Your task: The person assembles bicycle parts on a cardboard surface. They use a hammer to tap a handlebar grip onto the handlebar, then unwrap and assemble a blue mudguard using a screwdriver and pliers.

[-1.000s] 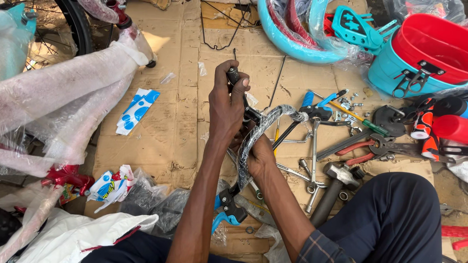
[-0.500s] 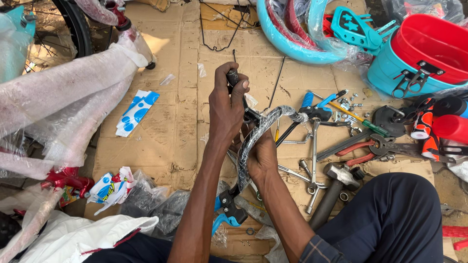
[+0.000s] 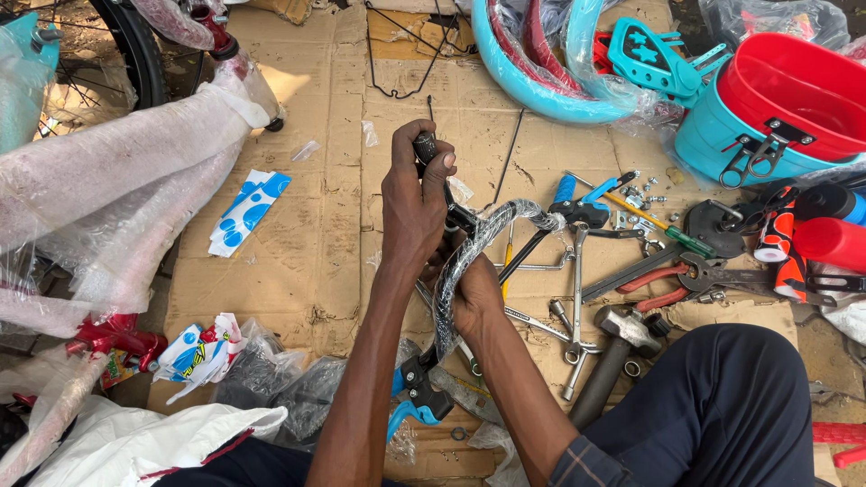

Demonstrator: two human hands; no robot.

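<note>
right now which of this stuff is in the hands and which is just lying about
In hand:
left hand grips the black grip
right hand holds the wrapped handlebar

Lying about:
hammer
pliers
wrench
screwdriver
red basket
blue-and-white sticker
all on the cardboard

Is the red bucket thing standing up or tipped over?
Tipped over. The red basket lies on its side against the teal basket on the cardboard, its open mouth facing sideways, so its inside shows.
</note>
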